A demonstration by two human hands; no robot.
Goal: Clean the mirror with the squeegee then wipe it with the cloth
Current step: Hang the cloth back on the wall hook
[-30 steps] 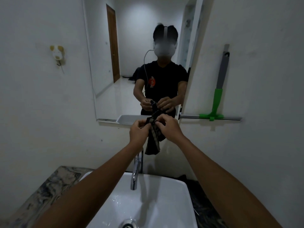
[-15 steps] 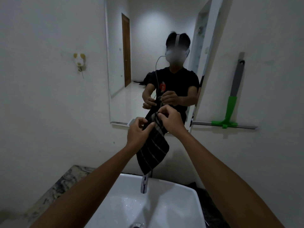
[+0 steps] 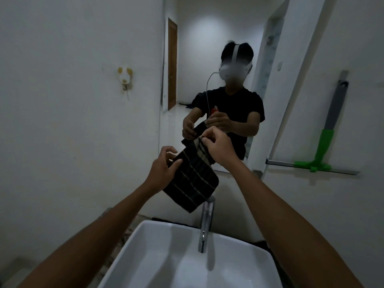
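A dark striped cloth (image 3: pixel 193 181) hangs spread between both hands in front of the mirror's lower edge. My left hand (image 3: pixel 164 169) pinches its left edge. My right hand (image 3: pixel 218 146) grips its upper corner, a little higher. The mirror (image 3: pixel 207 48) rises on the wall ahead and reflects a person holding the cloth. A squeegee (image 3: pixel 324 150) with a green neck, grey handle and long metal blade hangs against the wall to the right of the mirror, away from both hands.
A white basin (image 3: pixel 166 256) sits below the hands, with a chrome tap (image 3: pixel 205 223) standing just under the cloth. A small wall hook (image 3: pixel 125 77) is on the left wall. A marbled counter edge (image 3: pixel 122 233) shows left of the basin.
The bunched cloth has been unfolded and now hangs wide between the hands. My hands have moved apart, the right one higher. The camera has shifted, so the mirror sits further right.
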